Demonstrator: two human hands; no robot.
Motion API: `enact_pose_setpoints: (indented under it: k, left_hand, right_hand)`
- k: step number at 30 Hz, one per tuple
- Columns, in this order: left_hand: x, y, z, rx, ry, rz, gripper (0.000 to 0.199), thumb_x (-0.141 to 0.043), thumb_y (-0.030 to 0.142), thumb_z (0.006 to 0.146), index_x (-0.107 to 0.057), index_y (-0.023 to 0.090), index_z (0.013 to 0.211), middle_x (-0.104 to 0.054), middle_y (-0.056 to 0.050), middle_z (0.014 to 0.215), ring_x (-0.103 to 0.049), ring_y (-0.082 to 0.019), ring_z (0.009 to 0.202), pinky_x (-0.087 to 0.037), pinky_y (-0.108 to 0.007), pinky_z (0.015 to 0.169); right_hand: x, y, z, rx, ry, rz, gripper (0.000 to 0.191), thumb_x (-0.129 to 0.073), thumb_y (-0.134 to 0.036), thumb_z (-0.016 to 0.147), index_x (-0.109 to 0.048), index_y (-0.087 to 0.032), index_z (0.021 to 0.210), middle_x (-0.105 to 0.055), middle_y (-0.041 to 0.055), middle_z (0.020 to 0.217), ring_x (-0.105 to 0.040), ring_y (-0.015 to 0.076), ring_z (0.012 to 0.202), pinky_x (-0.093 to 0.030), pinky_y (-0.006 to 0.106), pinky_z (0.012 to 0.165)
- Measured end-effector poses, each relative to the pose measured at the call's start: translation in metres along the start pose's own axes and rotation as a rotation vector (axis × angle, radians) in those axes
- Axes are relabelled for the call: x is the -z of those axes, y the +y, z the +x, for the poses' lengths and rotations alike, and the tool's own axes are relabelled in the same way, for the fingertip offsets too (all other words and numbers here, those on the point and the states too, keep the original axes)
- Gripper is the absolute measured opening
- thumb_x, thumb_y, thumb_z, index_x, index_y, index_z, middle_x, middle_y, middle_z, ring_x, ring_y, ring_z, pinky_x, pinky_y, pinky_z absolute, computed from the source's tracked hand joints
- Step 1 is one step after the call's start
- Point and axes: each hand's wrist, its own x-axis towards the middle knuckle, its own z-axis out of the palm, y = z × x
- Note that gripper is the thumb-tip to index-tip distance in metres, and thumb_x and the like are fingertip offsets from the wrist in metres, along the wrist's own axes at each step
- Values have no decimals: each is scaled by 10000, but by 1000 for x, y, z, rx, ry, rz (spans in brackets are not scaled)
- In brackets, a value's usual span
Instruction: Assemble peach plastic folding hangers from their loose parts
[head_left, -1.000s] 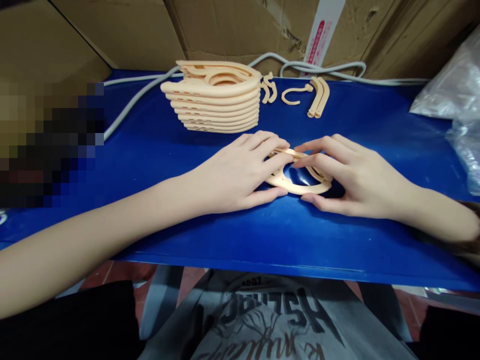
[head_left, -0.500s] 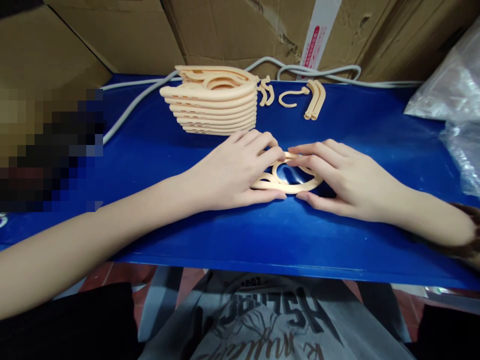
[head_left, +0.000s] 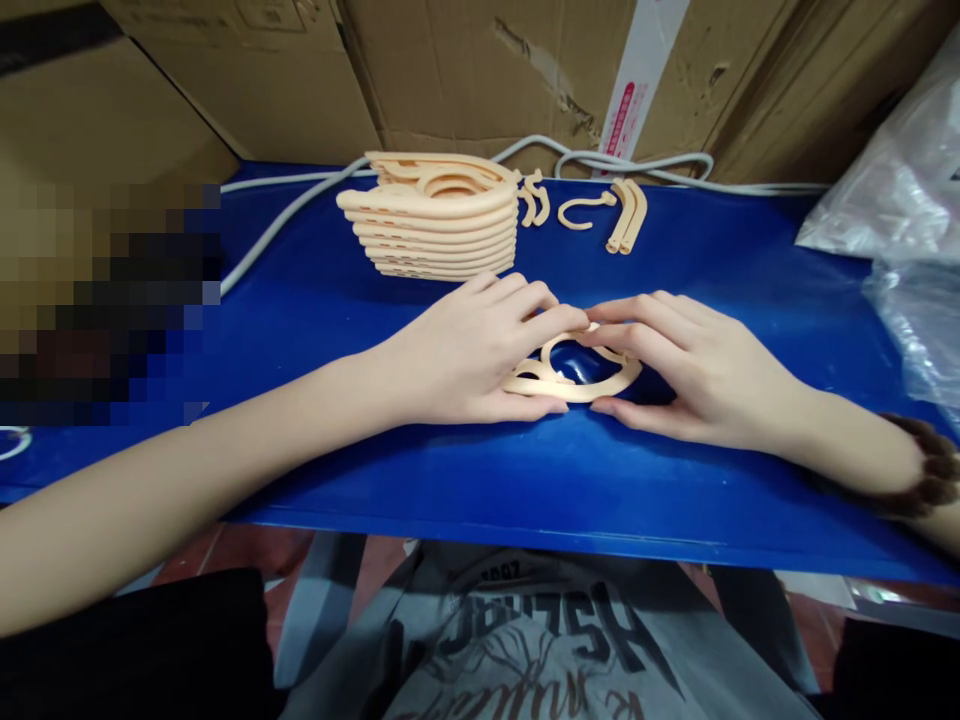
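A beige plastic hanger piece with rounded openings lies on the blue tabletop between my hands. My left hand grips its left end, thumb along the near edge and fingers over the far side. From the right, my right hand holds the other end, with the thumb at the near edge and fingertips on the far rim. The fingertips of both hands meet or nearly meet at the far edge. My left palm hides part of the piece.
Behind my left hand stands a stack of beige hanger pieces. Right of it lie small curved parts, a hook and two bent arms. A grey cable runs along the cardboard. Clear plastic bags lie at right.
The view has shifted slightly, so the table things appear lower. My left fingertips have moved a little right along the hanger piece's far edge, closer to my right fingertips. Both hands keep their hold.
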Motion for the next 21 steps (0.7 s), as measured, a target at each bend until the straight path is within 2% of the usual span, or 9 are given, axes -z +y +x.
enact_pose_setpoints:
  k: [4,8,10,12,16,19,21]
  left_hand:
    - [6,1,0,-10,67,69,544,-663,437,957,-553,141,1401,-676,-161,1314,-637,-334,1187,-504,-446,1014]
    - [9,-2,0,22,108,67,595,-652,413,957,-496,165,1475,-622,-176,1452,-593,-363,1340,-475,-510,1116]
    - [9,-2,0,47,125,47,598,-646,393,959,-479,183,1494,-591,-174,1506,-565,-369,1395,-452,-539,1153]
    - [8,-1,0,56,146,37,602,-650,371,955,-470,189,1500,-583,-171,1522,-556,-372,1414,-442,-556,1168]
    - [6,2,-1,14,177,50,610,-670,386,953,-476,181,1494,-605,-170,1502,-591,-356,1378,-462,-543,1159]
    - [7,4,-1,27,171,54,601,-670,398,965,-480,191,1496,-596,-169,1518,-578,-357,1399,-450,-543,1170]
    - [7,4,0,48,163,45,612,-671,423,971,-473,206,1508,-579,-167,1540,-555,-371,1423,-429,-561,1178]
  right_hand:
    - [7,-5,1,-23,87,14,482,-674,-454,983,-549,-214,1381,-670,185,1373,-691,331,1163,-585,485,926]
    - [9,-7,-1,-181,246,49,446,-694,-358,970,-553,-271,1384,-690,138,1324,-679,321,1215,-578,478,986]
    - [7,-6,-2,-270,250,105,430,-664,-377,990,-554,-288,1395,-725,95,1238,-718,287,1110,-594,437,922]
    - [5,-4,-3,-385,203,221,407,-645,-419,1002,-571,-288,1380,-759,51,1091,-741,246,937,-596,385,794]
    - [5,-1,-1,-576,162,600,322,-668,-465,992,-598,-296,1257,-717,-39,793,-647,161,626,-505,300,553]
    - [8,0,4,-604,142,778,226,-695,-479,974,-639,-271,1042,-631,-59,658,-560,128,528,-433,273,485]
    - [11,-1,7,-610,82,831,312,-676,-514,981,-646,-235,844,-567,-45,581,-523,118,504,-378,269,462]
